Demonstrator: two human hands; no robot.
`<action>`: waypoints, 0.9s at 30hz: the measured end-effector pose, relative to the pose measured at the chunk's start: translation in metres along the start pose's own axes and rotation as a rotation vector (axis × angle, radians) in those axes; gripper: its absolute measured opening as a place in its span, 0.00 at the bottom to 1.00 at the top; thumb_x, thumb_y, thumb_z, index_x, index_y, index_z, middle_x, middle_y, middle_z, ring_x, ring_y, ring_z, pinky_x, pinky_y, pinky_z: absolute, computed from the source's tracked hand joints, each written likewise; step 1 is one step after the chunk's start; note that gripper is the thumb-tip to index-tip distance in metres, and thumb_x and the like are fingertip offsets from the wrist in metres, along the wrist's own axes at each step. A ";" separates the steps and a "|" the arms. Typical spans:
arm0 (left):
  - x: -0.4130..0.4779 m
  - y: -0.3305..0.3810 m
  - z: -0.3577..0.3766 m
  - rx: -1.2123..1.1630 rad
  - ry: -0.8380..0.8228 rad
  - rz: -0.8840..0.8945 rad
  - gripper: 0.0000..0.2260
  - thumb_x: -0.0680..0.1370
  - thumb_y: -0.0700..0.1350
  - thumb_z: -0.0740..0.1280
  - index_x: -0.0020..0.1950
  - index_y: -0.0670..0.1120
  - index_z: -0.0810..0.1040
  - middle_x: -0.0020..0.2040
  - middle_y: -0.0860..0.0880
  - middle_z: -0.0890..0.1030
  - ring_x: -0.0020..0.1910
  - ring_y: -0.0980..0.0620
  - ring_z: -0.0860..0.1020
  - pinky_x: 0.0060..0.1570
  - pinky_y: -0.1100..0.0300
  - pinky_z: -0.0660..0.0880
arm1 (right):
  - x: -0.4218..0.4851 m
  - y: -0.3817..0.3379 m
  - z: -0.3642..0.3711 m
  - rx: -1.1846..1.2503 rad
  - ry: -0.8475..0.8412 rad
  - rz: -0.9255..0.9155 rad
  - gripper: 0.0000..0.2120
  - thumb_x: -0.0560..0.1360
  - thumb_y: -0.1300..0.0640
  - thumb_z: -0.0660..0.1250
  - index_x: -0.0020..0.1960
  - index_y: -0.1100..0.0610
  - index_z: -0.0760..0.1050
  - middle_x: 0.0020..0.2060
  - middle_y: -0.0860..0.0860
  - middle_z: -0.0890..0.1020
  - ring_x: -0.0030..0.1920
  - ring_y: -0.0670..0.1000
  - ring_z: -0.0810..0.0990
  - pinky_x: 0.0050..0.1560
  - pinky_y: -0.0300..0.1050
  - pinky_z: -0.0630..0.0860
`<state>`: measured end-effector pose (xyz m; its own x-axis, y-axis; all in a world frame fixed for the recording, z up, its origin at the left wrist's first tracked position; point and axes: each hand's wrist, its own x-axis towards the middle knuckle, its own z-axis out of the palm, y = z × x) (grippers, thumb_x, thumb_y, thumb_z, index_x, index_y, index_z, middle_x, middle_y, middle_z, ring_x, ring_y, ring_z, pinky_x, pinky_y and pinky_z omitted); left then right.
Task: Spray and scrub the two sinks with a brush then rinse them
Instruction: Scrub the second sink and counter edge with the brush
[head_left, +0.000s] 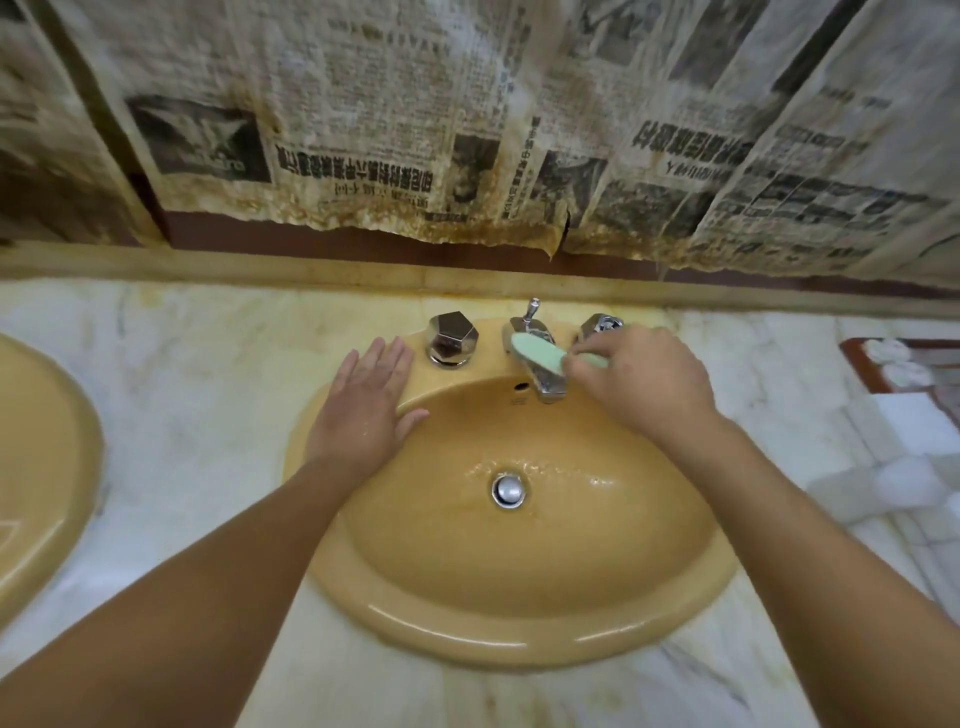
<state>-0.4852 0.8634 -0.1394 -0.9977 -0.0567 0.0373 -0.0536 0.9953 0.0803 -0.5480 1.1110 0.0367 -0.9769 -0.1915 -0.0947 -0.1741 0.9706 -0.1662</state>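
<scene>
A mustard-yellow oval sink (519, 631) is set in a marble counter, with a chrome drain plug (508, 489) and water droplets near it. My right hand (636, 382) grips a pale green brush (537, 357) whose head lies on top of the chrome faucet spout (545, 387). My left hand (366, 400) rests flat, fingers straight, on the sink's left rim. A second yellow sink (36, 467) shows partly at the left edge.
Chrome faceted knobs stand left (451, 339) and right (600, 325) of the faucet. Stained newspaper (467, 130) hangs on the wall above the backsplash. At the right sit a wooden tray with white rolled towels (898, 366) and more white cloths (893, 488).
</scene>
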 end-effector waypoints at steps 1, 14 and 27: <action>0.000 0.001 -0.001 -0.008 0.005 -0.003 0.36 0.83 0.64 0.52 0.84 0.46 0.48 0.84 0.49 0.51 0.83 0.48 0.48 0.81 0.50 0.44 | 0.005 -0.014 -0.006 -0.196 -0.030 -0.104 0.11 0.76 0.46 0.64 0.53 0.42 0.83 0.40 0.49 0.82 0.40 0.55 0.78 0.33 0.43 0.72; 0.002 -0.007 -0.001 -0.158 -0.001 0.014 0.36 0.82 0.64 0.57 0.84 0.47 0.50 0.84 0.50 0.51 0.83 0.50 0.47 0.81 0.51 0.43 | 0.081 -0.153 0.008 -1.171 -0.400 -0.363 0.05 0.75 0.51 0.71 0.51 0.50 0.78 0.45 0.47 0.77 0.48 0.54 0.79 0.37 0.46 0.70; 0.001 -0.006 -0.005 -0.138 -0.021 0.005 0.36 0.83 0.65 0.53 0.84 0.47 0.48 0.84 0.51 0.48 0.83 0.51 0.44 0.81 0.51 0.43 | 0.098 -0.125 0.034 -0.806 -0.148 -0.195 0.11 0.78 0.64 0.61 0.54 0.57 0.80 0.36 0.51 0.73 0.37 0.54 0.75 0.30 0.44 0.66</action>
<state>-0.4852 0.8571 -0.1352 -0.9987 -0.0487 0.0175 -0.0437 0.9754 0.2163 -0.6174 0.9662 0.0145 -0.9037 -0.3289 -0.2742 -0.4280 0.7143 0.5537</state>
